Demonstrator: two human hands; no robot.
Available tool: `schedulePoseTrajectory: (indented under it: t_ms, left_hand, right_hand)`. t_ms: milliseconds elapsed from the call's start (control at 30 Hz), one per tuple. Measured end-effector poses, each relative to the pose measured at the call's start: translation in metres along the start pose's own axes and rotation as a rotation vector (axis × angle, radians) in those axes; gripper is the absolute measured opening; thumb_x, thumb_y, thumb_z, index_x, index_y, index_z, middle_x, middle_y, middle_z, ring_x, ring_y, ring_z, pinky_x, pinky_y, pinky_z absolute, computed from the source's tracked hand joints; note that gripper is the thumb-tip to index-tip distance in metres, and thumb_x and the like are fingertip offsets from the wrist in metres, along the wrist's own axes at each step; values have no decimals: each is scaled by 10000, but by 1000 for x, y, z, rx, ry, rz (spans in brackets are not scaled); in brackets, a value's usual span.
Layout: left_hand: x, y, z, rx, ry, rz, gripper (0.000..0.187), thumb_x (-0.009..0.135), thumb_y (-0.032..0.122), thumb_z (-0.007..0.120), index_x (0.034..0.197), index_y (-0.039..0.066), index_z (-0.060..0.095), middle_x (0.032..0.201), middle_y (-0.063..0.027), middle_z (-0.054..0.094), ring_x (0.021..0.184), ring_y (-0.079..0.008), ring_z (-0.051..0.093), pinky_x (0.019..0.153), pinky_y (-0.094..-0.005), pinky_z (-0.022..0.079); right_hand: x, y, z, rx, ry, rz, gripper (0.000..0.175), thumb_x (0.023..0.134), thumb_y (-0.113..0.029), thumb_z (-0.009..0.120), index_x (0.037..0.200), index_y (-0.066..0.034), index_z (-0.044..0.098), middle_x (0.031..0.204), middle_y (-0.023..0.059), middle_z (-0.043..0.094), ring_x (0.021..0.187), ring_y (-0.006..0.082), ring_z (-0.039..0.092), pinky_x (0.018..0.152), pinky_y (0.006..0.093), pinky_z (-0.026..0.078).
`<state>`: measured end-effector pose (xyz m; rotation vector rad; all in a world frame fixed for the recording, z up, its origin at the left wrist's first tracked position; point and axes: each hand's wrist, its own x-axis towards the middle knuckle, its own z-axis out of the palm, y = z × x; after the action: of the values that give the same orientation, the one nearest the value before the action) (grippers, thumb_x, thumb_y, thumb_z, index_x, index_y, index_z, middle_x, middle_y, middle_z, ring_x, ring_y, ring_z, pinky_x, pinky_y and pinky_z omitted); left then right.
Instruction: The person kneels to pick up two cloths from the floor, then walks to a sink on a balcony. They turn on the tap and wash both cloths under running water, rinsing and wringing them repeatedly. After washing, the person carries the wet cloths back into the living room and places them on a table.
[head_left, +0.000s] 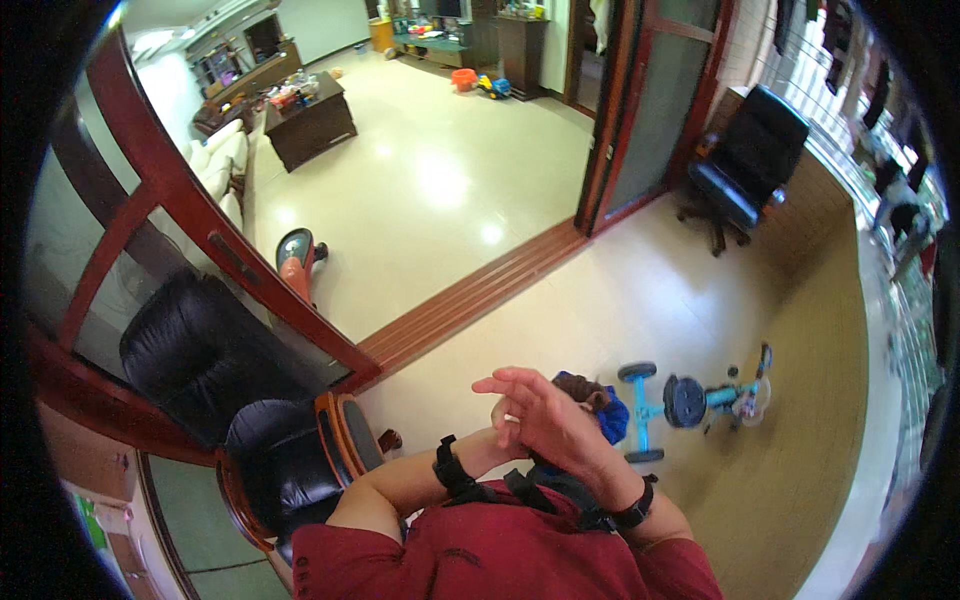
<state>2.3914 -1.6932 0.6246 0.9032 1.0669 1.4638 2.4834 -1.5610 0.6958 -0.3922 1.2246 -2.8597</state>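
My right hand (541, 418) is raised in front of my chest with its fingers apart and nothing seen in it. Behind it, my left hand or right hand's partner (507, 429) crosses close by, mostly covered, so its fingers are hard to make out. Black straps (459, 471) circle both wrists. Just beyond the hands, a bundle of blue and brown cloth (615, 417) shows partly, low down. To its right stands a light-blue child's tricycle (684, 402) with a dark seat and black wheels.
A black leather armchair (274, 442) with wooden arms stands at left, beside a red-framed sliding door (180, 195). A door track (480, 289) crosses the floor. A black office chair (750, 161) stands at upper right. A ride-on toy (297, 262) and dark table (311, 124) are beyond the track.
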Motion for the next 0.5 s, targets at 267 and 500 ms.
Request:
schedulePoseTrajectory:
  t_ms: [267,500]
  left_hand:
    - [166,85,-93,-847,453,10,321,952,314,600,1189,97,597,1050,-72,680,902,-199,665,826,-354,549]
    - [300,78,-164,570,382,425,592,749,156,841,1272,126,566,1231,-98,595,1191,-278,543,1031,-425,428]
  right_hand:
    - [47,-88,-205,202,-61,215,677,1012,-548,391,1541,-139,283,1584,167,286,1461,316,278,1170,486,250]
    - [216,-46,-366,458,220,186,588,1033,-477,368,1502,-125,328,1499,134,428,1344,247,448,1151,448,332]
